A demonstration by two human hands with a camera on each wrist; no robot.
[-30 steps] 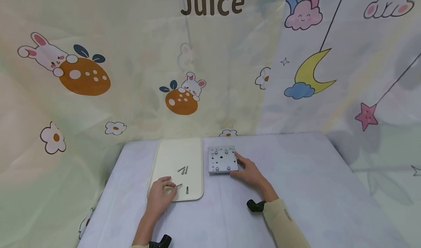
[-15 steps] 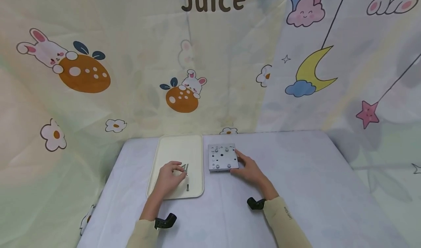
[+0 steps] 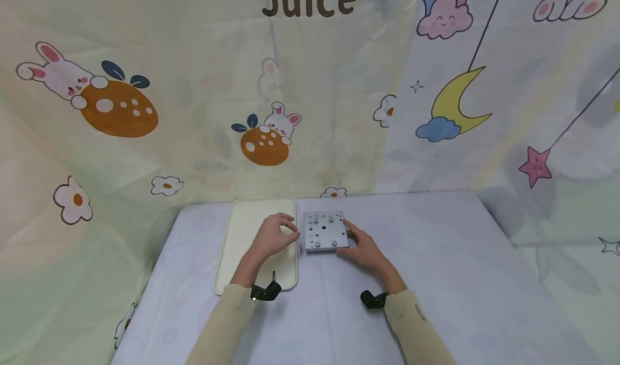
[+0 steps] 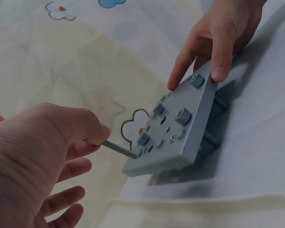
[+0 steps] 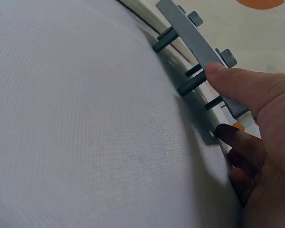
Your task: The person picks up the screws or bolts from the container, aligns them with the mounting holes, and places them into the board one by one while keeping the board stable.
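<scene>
A grey metal plate (image 3: 325, 231) with holes and several bolts stands on the table just right of a cream tray (image 3: 244, 230). My left hand (image 3: 277, 234) pinches a thin metal screw (image 4: 119, 148) whose tip touches the plate's (image 4: 180, 130) left edge. The right hand (image 3: 360, 246) grips the plate's near right corner, thumb on top (image 5: 237, 83). In the right wrist view bolt shanks (image 5: 192, 84) hang under the plate (image 5: 194, 45), holding it off the cloth.
One loose screw (image 3: 273, 274) lies near the tray's front edge. A white cloth (image 3: 436, 279) covers the table, and a printed curtain (image 3: 145, 112) hangs close behind it. Black wrist mounts (image 3: 373, 299) sit on both sleeves.
My left hand picked a screw off the tray and carried it up and right to the plate's left edge. The right hand stayed on the plate.
</scene>
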